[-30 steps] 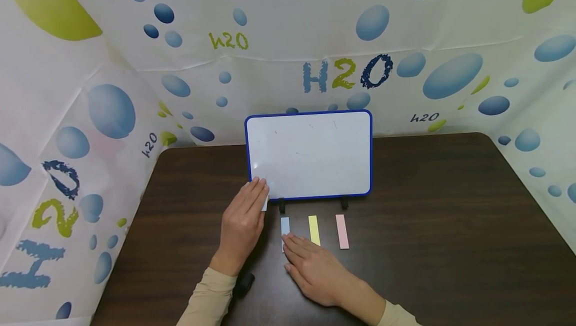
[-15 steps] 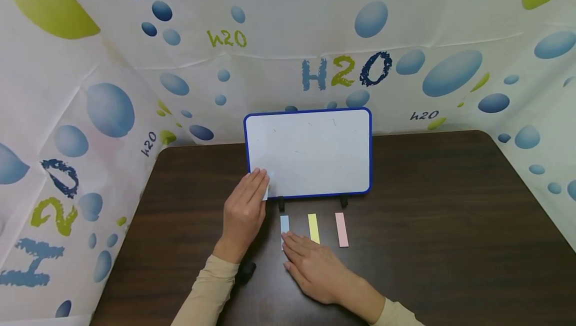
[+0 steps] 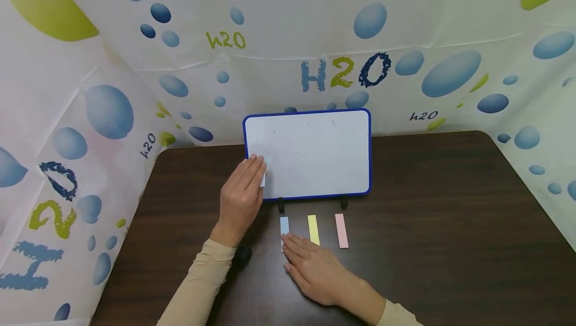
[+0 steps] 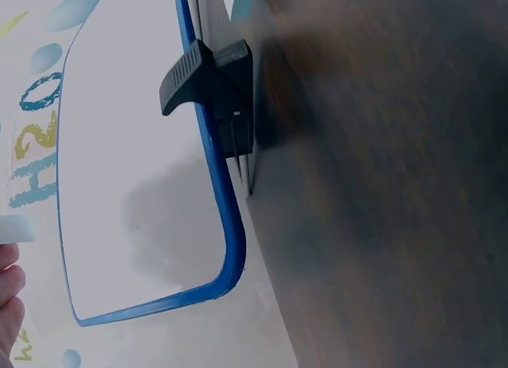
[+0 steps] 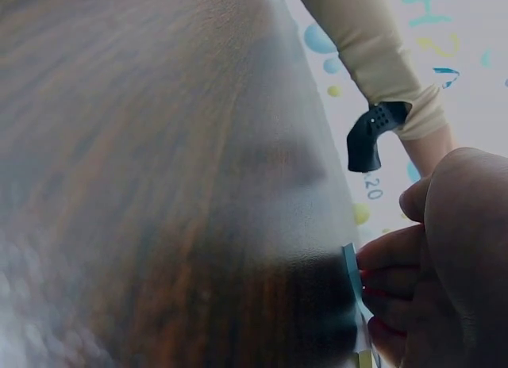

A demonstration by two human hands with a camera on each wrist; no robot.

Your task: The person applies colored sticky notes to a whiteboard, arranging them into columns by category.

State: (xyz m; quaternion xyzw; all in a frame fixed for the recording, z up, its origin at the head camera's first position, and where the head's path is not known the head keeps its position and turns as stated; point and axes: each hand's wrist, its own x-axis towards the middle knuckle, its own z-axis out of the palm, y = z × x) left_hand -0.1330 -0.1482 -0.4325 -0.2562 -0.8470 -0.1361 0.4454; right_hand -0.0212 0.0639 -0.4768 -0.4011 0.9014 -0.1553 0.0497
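Dark tabletop (image 3: 450, 216): my left fingers (image 3: 256, 173) pinch a slip (image 3: 263, 180), apparently for positioning, next needing alignment on the whiteboard (image 3: 315, 171); straight right fingers (image 3: 298, 243) touch a blue strip (image 3: 284, 224).

The left forearm (image 3: 198, 276), in a beige sleeve (image 3: 191, 286), reaches forward from the lower part of the head view, its wrist (image 3: 228, 233) bare. The left grip (image 3: 242, 193) is raised with its back to the head camera, fingers nearly straight and side by side, thumb hidden; the left wrist view catches only a few fingertips (image 4: 11, 282). The right grip (image 3: 317, 268) lies palm down, slanting inward to the left, its fingers extended together and the right thumb (image 3: 292, 273) slightly apart. The right forearm (image 3: 366, 298) comes in from below.
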